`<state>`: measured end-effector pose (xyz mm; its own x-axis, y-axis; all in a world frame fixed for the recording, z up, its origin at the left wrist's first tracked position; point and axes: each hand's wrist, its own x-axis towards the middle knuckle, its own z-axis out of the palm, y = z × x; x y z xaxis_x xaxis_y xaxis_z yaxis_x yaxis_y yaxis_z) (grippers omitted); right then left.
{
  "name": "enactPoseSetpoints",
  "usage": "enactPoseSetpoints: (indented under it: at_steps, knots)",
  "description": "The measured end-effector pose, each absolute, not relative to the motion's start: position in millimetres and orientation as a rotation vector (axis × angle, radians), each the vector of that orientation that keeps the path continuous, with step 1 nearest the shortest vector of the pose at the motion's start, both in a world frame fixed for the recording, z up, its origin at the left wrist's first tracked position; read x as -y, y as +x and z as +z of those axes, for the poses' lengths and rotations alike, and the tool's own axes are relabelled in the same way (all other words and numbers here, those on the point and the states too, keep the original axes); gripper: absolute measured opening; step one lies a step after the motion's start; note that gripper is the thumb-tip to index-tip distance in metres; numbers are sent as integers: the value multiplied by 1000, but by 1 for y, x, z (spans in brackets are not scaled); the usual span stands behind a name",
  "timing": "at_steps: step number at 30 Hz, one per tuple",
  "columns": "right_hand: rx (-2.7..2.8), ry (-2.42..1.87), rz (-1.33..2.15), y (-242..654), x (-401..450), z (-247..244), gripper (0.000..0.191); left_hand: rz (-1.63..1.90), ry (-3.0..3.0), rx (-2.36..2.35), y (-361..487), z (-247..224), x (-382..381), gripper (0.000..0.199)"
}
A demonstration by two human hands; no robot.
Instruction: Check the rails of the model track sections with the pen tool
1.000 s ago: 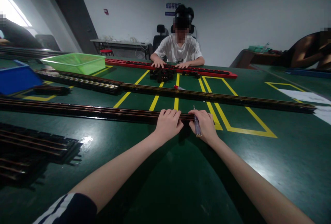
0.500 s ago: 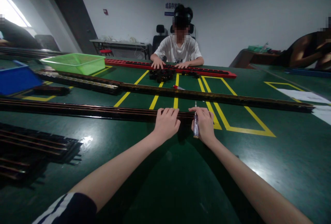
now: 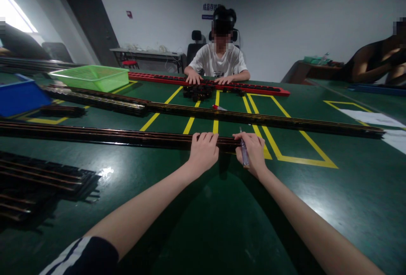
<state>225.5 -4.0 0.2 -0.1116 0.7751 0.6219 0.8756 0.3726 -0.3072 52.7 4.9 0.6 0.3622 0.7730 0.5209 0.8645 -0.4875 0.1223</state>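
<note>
A long black rail (image 3: 142, 138) with thin copper-coloured lines runs across the table from the left edge to my hands. My left hand (image 3: 204, 152) is closed over it, fingers on the far side and thumb on the near side. At the rail's right end, my right hand (image 3: 253, 152) holds a small screwdriver (image 3: 244, 153) with a clear handle, its thin shaft pointing away from me. The fingers of that same hand also touch the rail's end, which they partly cover.
Another long dark rail (image 3: 285, 122) lies beyond my hands. More rail pieces (image 3: 47, 173) lie near left. A blue bin (image 3: 22, 97) and a green basket (image 3: 95, 78) stand at left. Opposite, a person (image 3: 218, 59) touches black parts (image 3: 198, 92) by a red rail (image 3: 269, 90).
The screwdriver in my right hand has tilted, its handle end swinging to the right. My right hand has shifted slightly right; my left hand stays almost still on the rail.
</note>
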Motion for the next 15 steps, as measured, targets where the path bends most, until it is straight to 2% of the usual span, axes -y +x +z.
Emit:
enactPoseSetpoints:
  at_steps: [15]
  knots:
    - [2025, -1420, -200, 223, 4, -1, 20, -758, -2437, 1490, 53, 0, -5, 35]
